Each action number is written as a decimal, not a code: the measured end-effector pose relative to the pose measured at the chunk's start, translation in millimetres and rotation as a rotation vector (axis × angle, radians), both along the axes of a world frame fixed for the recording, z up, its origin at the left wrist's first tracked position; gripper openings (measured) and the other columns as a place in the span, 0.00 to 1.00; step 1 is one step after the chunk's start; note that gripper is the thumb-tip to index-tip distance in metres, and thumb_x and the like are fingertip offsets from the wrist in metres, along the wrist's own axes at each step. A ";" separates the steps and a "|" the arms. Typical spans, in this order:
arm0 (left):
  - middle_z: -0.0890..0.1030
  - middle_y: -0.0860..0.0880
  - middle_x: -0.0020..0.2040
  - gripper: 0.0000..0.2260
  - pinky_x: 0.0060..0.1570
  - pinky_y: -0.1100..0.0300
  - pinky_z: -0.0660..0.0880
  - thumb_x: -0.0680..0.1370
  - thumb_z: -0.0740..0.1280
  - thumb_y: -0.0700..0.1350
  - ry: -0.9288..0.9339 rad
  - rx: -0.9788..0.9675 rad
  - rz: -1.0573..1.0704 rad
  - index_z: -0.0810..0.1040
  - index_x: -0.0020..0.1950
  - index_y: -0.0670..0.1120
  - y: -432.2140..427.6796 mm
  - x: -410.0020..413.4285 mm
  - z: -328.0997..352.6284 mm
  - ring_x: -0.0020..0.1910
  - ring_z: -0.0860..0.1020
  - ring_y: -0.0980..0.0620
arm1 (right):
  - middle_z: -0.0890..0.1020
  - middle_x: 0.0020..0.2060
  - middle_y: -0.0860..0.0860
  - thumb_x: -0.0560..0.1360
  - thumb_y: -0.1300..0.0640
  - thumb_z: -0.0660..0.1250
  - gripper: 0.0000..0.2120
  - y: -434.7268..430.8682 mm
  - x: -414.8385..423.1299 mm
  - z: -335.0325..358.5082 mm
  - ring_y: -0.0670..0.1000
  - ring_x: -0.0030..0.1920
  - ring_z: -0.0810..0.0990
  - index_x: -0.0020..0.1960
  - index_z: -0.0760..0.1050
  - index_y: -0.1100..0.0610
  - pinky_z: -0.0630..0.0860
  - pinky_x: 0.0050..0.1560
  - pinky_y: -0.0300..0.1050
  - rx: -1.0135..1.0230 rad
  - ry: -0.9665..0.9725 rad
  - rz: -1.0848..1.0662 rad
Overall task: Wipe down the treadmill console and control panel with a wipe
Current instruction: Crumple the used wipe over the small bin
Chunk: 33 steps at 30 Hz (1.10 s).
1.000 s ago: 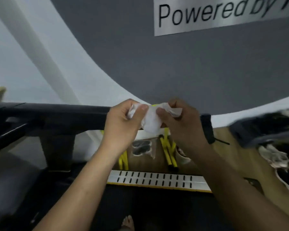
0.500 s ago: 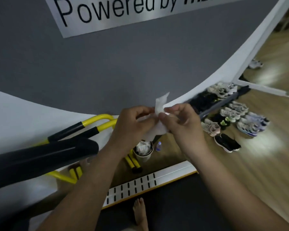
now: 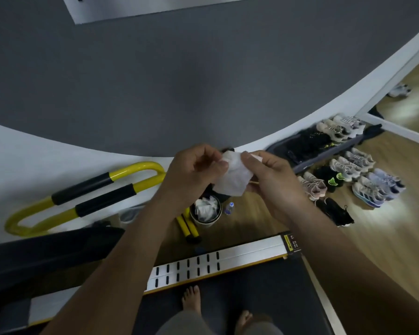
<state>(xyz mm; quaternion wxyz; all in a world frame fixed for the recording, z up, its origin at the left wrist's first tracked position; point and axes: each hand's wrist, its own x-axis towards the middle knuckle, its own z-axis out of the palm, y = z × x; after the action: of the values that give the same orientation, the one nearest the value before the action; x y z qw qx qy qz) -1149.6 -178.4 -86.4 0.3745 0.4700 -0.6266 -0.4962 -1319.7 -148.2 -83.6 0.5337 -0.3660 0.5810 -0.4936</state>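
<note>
Since the earlier frame the wipe (image 3: 235, 178) has been pulled wider and now hangs downward. It is pinched at its upper edge by the left hand (image 3: 191, 170) and the right hand (image 3: 273, 182), held in the air above a bin (image 3: 205, 212) of crumpled tissues.

Down on the wooden floor (image 3: 385, 238), a paper-stuffed bin (image 3: 205, 215) sits just beside a small bottle (image 3: 229, 208), sneakers (image 3: 363, 187) lined up along the wall.
</note>
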 end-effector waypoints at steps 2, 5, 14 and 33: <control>0.80 0.58 0.35 0.04 0.37 0.64 0.73 0.75 0.73 0.42 0.007 0.013 0.019 0.79 0.44 0.49 -9.3 -11.6 -7.2 0.37 0.77 0.59 | 0.84 0.45 0.57 0.78 0.56 0.67 0.07 -15.5 -13.8 -8.1 0.58 0.47 0.83 0.53 0.78 0.58 0.82 0.47 0.57 0.004 0.042 -0.003; 0.82 0.57 0.35 0.06 0.35 0.67 0.71 0.75 0.73 0.40 0.002 0.028 0.147 0.79 0.48 0.47 -23.6 -31.7 -22.1 0.34 0.77 0.61 | 0.82 0.49 0.55 0.74 0.59 0.71 0.14 -36.8 -38.2 -22.3 0.55 0.50 0.83 0.58 0.73 0.56 0.82 0.48 0.56 -0.006 0.009 0.067; 0.85 0.54 0.39 0.06 0.39 0.65 0.77 0.75 0.73 0.43 -0.003 0.217 0.459 0.83 0.45 0.55 -47.7 -114.8 -89.1 0.41 0.82 0.57 | 0.80 0.39 0.45 0.74 0.56 0.71 0.06 -93.1 -110.9 -91.7 0.44 0.39 0.80 0.47 0.74 0.51 0.78 0.39 0.33 -0.120 0.491 0.340; 0.84 0.49 0.48 0.05 0.53 0.49 0.79 0.76 0.72 0.43 -0.145 0.550 0.444 0.83 0.50 0.50 -159.5 -90.5 -566.0 0.50 0.81 0.50 | 0.78 0.39 0.48 0.73 0.59 0.70 0.06 -207.1 -63.0 -562.7 0.50 0.45 0.80 0.47 0.74 0.55 0.76 0.42 0.42 0.412 0.424 0.292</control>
<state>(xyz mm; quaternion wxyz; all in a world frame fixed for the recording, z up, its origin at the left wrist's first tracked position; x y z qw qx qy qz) -1240.1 -337.8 -652.3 0.2871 0.7119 -0.3771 -0.5182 -1382.7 -355.3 -646.2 0.5286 -0.4245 0.7083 -0.1969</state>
